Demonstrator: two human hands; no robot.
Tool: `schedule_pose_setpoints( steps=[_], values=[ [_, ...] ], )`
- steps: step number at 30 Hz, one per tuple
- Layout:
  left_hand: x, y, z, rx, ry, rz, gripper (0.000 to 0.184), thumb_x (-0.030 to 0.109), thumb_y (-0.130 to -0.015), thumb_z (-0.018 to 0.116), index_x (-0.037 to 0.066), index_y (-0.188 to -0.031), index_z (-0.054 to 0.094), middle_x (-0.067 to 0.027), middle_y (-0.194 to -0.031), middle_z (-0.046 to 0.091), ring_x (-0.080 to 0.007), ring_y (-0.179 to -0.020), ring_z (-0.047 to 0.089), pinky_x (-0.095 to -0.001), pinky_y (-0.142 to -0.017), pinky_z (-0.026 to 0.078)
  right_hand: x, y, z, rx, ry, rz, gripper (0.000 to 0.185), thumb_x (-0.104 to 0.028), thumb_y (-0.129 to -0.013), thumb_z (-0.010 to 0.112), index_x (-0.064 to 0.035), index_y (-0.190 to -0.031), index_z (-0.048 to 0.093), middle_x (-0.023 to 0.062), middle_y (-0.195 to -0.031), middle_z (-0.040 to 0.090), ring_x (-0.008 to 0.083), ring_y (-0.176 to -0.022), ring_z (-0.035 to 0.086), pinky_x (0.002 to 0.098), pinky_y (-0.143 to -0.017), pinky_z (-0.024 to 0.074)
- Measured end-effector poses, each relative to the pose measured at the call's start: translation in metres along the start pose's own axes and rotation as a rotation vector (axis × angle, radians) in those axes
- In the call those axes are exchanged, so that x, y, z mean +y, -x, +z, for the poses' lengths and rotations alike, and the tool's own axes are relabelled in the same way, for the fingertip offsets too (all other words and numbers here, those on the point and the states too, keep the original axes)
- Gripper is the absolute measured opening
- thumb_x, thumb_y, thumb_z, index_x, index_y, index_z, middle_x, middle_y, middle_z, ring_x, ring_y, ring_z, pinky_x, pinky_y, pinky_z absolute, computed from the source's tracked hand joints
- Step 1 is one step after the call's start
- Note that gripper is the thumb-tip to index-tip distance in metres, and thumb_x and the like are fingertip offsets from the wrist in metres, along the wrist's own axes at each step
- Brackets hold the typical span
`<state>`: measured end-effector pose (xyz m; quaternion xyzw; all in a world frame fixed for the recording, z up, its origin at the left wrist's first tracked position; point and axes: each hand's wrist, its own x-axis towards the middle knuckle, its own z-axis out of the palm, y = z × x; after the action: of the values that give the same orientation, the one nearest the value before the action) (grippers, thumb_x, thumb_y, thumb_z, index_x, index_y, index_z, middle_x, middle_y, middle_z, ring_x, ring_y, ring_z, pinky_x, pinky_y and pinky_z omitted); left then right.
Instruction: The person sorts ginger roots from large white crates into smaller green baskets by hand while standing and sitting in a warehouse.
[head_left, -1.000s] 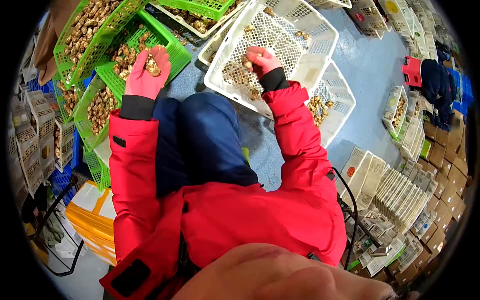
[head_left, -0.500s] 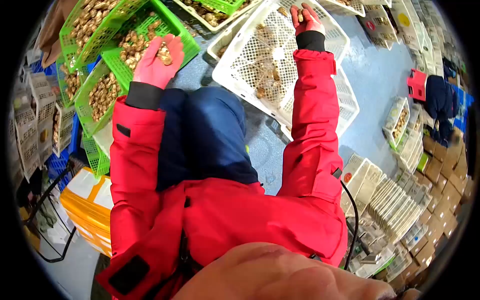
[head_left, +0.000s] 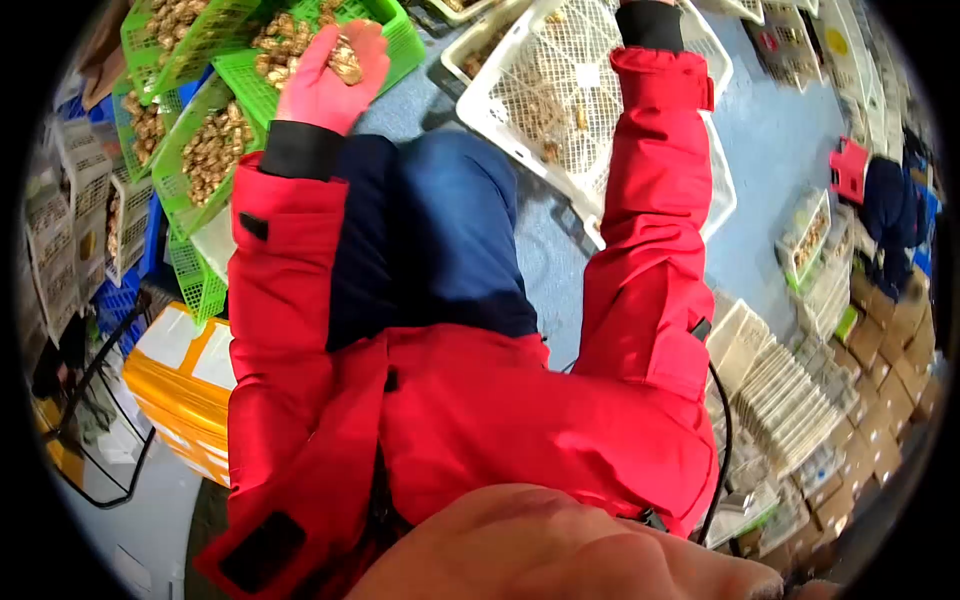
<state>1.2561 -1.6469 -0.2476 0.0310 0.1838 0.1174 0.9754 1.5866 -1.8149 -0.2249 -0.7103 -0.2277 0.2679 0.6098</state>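
My left hand [head_left: 335, 82] is palm up with a knobbly brown piece [head_left: 346, 62] lying in it, fingers bent around its side. It is over the near edge of a green basket [head_left: 400, 45] that holds several similar pieces [head_left: 284, 42]. My right arm reaches over a white perforated crate [head_left: 480, 118] with a few brown pieces in it. My right hand is past the top edge of the view; only its dark cuff [head_left: 650, 26] shows.
More green baskets of brown pieces [head_left: 213, 155] stand at the left. A yellow-taped box [head_left: 175, 385] is beside my left arm. Stacked white crates [head_left: 785, 405], cartons [head_left: 880, 400] and a red stool [head_left: 849, 170] are at the right.
My right hand has moved from the white crate up and right, out of view. My left hand, still with its piece, has shifted up and slightly right. The view has tilted, moving the baskets upward.
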Motion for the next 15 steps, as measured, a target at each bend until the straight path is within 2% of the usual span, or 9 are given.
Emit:
schedule_pose_setpoints(
  steps=[2, 4, 6, 8, 10, 11, 13, 14, 15],
  values=[
    [0.002, 0.0, -0.006, -0.126, -0.018, -0.051, 0.038, 0.019, -0.091, 0.041, -0.001, -0.123, 0.036, -0.015, -0.13, 0.038, -0.0225, -0.114, 0.042, -0.0417, -0.095, 0.032, 0.069, 0.064, -0.063, 0.118, 0.79, 0.364, 0.03, -0.032, -0.077, 0.054, -0.0051, -0.088, 0.062, 0.0085, -0.073, 0.064, 0.0184, -0.077, 0.06, 0.0284, -0.071, 0.0469],
    [0.002, -0.001, 0.0, -0.168, 0.0, -0.114, 0.039, 0.021, -0.091, 0.04, -0.001, -0.122, 0.036, -0.0154, -0.13, 0.038, -0.0255, -0.116, 0.04, -0.0419, -0.096, 0.032, 0.161, 0.106, -0.091, 0.159, 1.191, 0.615, 0.044, -0.045, -0.069, 0.055, -0.012, -0.096, 0.064, 0.0101, -0.087, 0.065, 0.0213, -0.087, 0.061, 0.032, -0.081, 0.0452],
    [0.002, -0.005, -0.002, -0.161, -0.02, -0.116, 0.038, 0.021, -0.091, 0.04, -0.001, -0.121, 0.037, -0.0164, -0.129, 0.039, -0.0277, -0.114, 0.042, -0.0433, -0.094, 0.034, 0.214, 0.131, -0.089, 0.146, 1.297, 0.668, 0.048, -0.05, -0.069, 0.053, -0.0163, -0.101, 0.063, 0.0094, -0.097, 0.063, 0.0241, -0.095, 0.058, 0.0319, -0.087, 0.0423],
    [0.004, -0.006, -0.002, -0.158, -0.038, -0.116, 0.037, 0.02, -0.091, 0.041, -0.002, -0.121, 0.038, -0.017, -0.128, 0.04, -0.0284, -0.112, 0.044, -0.0441, -0.094, 0.035, 0.248, 0.132, -0.065, -0.021, 1.368, 0.74, 0.051, -0.052, -0.07, 0.052, -0.0181, -0.107, 0.06, 0.0115, -0.107, 0.059, 0.0254, -0.101, 0.055, 0.0333, -0.09, 0.0401],
    [0.003, -0.004, -0.002, -0.149, -0.051, -0.112, 0.037, 0.02, -0.091, 0.041, -0.002, -0.12, 0.038, -0.0175, -0.127, 0.04, -0.0289, -0.112, 0.045, -0.0446, -0.094, 0.035, 0.268, 0.128, -0.044, -0.169, 1.51, 0.718, 0.056, -0.049, -0.075, 0.048, -0.0117, -0.117, 0.051, 0.0144, -0.119, 0.051, 0.0282, -0.106, 0.051, 0.035, -0.093, 0.0376],
    [0.003, -0.004, -0.001, -0.148, -0.056, -0.105, 0.037, 0.02, -0.091, 0.041, -0.002, -0.12, 0.038, -0.0176, -0.127, 0.04, -0.0291, -0.112, 0.045, -0.0448, -0.094, 0.035, 0.268, 0.124, -0.037, -0.162, 1.58, 0.72, 0.054, -0.047, -0.076, 0.047, -0.0098, -0.115, 0.052, 0.0141, -0.118, 0.052, 0.0283, -0.106, 0.051, 0.0352, -0.093, 0.0381],
    [0.0, -0.004, -0.001, -0.104, -0.102, -0.056, 0.036, 0.019, -0.091, 0.04, -0.003, -0.119, 0.038, -0.0179, -0.127, 0.04, -0.0301, -0.112, 0.045, -0.0448, -0.094, 0.036, 0.3, 0.119, -0.054, -0.021, 1.612, 0.585, 0.044, -0.041, -0.079, 0.047, -0.0093, -0.109, 0.055, 0.0136, -0.109, 0.057, 0.0296, -0.102, 0.054, 0.0411, -0.086, 0.0435],
    [0.0, -0.005, 0.002, -0.133, -0.086, -0.081, 0.036, 0.019, -0.091, 0.04, -0.003, -0.119, 0.039, -0.018, -0.127, 0.041, -0.0302, -0.112, 0.045, -0.0446, -0.094, 0.037, 0.239, 0.124, -0.056, -0.067, 1.272, 0.658, 0.032, -0.03, -0.08, 0.051, -0.0097, -0.103, 0.057, 0.0099, -0.096, 0.062, 0.0268, -0.092, 0.058, 0.0417, -0.078, 0.0474],
    [-0.001, -0.005, 0.006, -0.163, -0.071, -0.106, 0.036, 0.019, -0.091, 0.04, -0.003, -0.119, 0.039, -0.0182, -0.127, 0.041, -0.0303, -0.112, 0.045, -0.0443, -0.094, 0.037, 0.226, 0.128, -0.063, 0.027, 0.71, 0.697, 0.027, -0.024, -0.079, 0.055, -0.0081, -0.1, 0.058, 0.0104, -0.096, 0.061, 0.0242, -0.089, 0.058, 0.0384, -0.075, 0.0485]
  ],
)
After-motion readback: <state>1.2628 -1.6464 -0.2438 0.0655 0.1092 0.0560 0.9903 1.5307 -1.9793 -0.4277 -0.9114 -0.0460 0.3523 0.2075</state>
